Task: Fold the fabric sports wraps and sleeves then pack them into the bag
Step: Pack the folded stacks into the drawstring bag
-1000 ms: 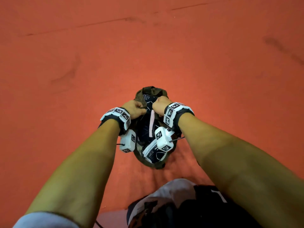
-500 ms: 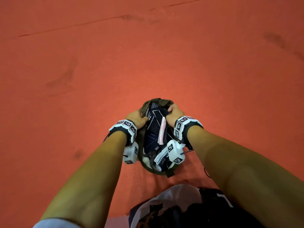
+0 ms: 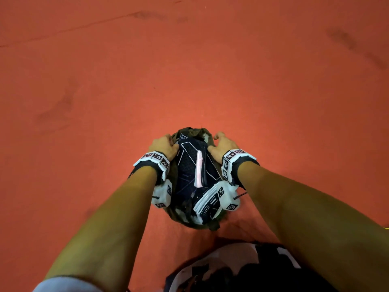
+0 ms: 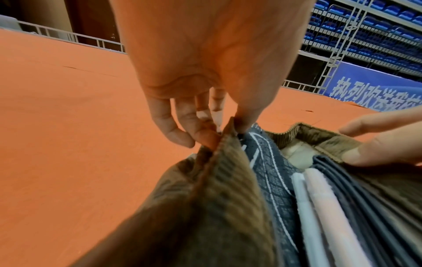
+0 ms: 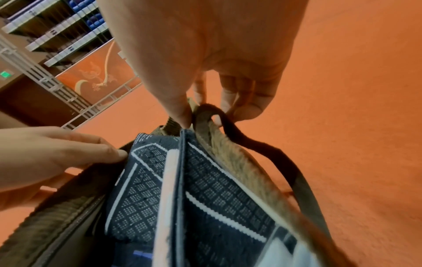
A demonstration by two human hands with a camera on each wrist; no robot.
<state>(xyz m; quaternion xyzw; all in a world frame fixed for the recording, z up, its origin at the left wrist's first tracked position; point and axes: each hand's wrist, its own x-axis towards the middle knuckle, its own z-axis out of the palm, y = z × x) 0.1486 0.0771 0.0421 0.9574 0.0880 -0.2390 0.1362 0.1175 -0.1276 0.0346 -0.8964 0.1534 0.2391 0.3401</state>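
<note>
Two hands pinch opposite rims of the brown bag (image 3: 214, 225) on the orange floor (image 3: 84, 102), left hand (image 3: 163, 145) and right hand (image 3: 221, 146) spreading it around folded wraps (image 3: 189, 165), closing likely next.

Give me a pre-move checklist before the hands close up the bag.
1. Left hand pinches the bag rim: ok.
2. Right hand pinches the opposite rim: ok.
3. Dark patterned wraps sit inside the bag: ok.
4. Pink folded piece tucked between them: ok.
5. White-striped piece fully inside: not ok, it pokes up at the near edge.
6. Nothing left unpacked outside the views: cannot tell.
</note>
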